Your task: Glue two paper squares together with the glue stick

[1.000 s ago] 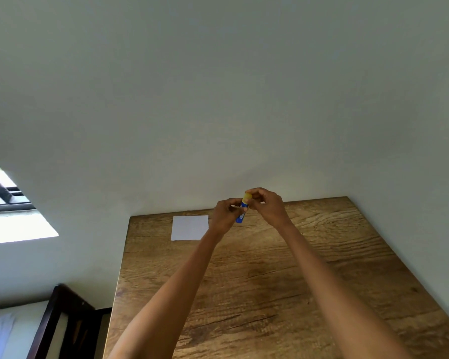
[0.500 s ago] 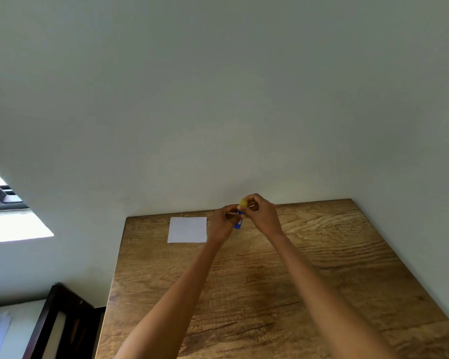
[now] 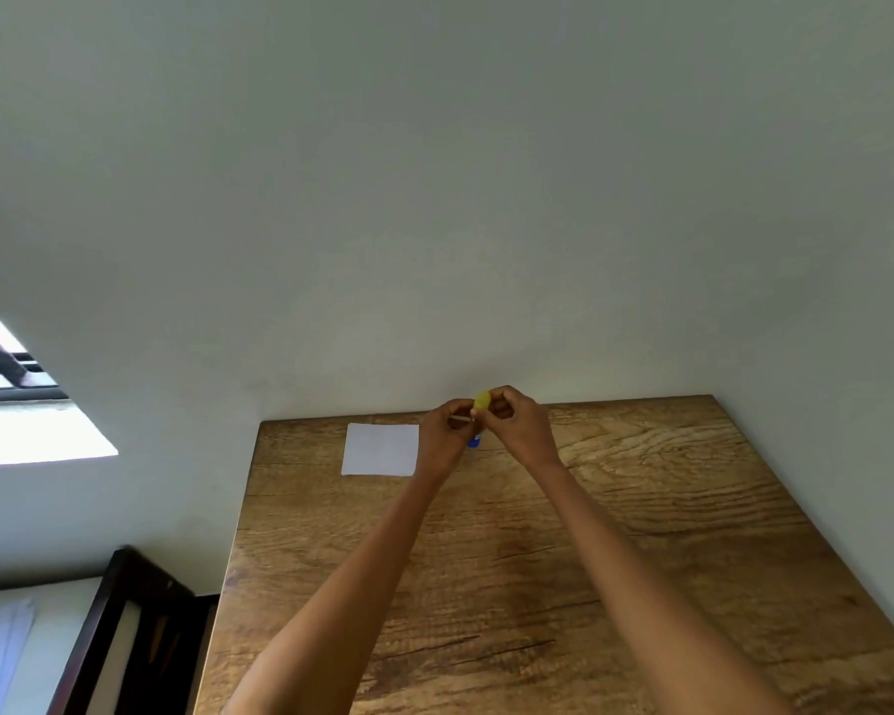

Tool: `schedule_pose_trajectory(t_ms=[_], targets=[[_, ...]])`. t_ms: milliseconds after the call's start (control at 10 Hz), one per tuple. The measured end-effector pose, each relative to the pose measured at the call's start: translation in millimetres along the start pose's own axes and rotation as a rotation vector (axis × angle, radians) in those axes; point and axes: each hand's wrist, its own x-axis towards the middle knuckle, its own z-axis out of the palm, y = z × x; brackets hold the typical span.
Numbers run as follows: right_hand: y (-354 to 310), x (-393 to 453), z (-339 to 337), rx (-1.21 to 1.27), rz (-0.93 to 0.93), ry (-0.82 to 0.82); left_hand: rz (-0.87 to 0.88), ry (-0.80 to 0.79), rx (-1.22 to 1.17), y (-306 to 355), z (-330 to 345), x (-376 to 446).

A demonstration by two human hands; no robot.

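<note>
Drifted slightly left at frame centre since earlier: left hand (image 3: 447, 430) gripping glue stick (image 3: 475, 439) barrel, right hand (image 3: 512, 420) pinching yellow cap (image 3: 482, 401), paper square (image 3: 380, 449) just left; best pulling straight off.

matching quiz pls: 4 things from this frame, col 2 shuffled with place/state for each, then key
Things:
1. glue stick
2. yellow cap
3. paper square
4. wooden table

Places or states:
A. lies flat near the far left corner of the table, untouched
B. bears the paper, its far edge against the wall
C. blue body gripped by the left hand
D. pinched by the right hand at the top of the stick

Pairs: 1-C, 2-D, 3-A, 4-B
</note>
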Motion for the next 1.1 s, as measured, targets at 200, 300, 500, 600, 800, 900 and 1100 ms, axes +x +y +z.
schedule_pose_trajectory(t_ms=[200, 300, 500, 600, 800, 900, 1100], targets=[[-4.5, -4.9, 14.8, -0.007, -0.022, 0.06, 0.076, -0.055, 0.322, -7.9, -25.6, -15.6], [-8.9, -8.3, 23.8, -0.035, -0.021, 0.077, 0.103, -0.013, 0.627, -23.9, -51.3, -26.6], [-8.2, -21.2, 35.3, -0.081, -0.009, 0.06, 0.075, -0.162, 0.952, -44.8, -73.7, -53.6], [-8.9, -25.3, 36.3, -0.076, 0.013, 0.083, 0.011, -0.279, 0.978, -49.6, -70.7, -60.7], [-11.5, -25.9, 37.2, -0.084, 0.031, 0.086, -0.005, -0.339, 1.026, -47.5, -67.4, -61.1], [-10.9, -26.0, 39.4, -0.096, 0.049, 0.088, -0.009, -0.369, 1.049, -48.8, -68.2, -60.3], [-15.7, -27.8, 39.8, -0.11, 0.079, 0.051, -0.001, -0.375, 1.035, -48.1, -69.6, -61.7]])
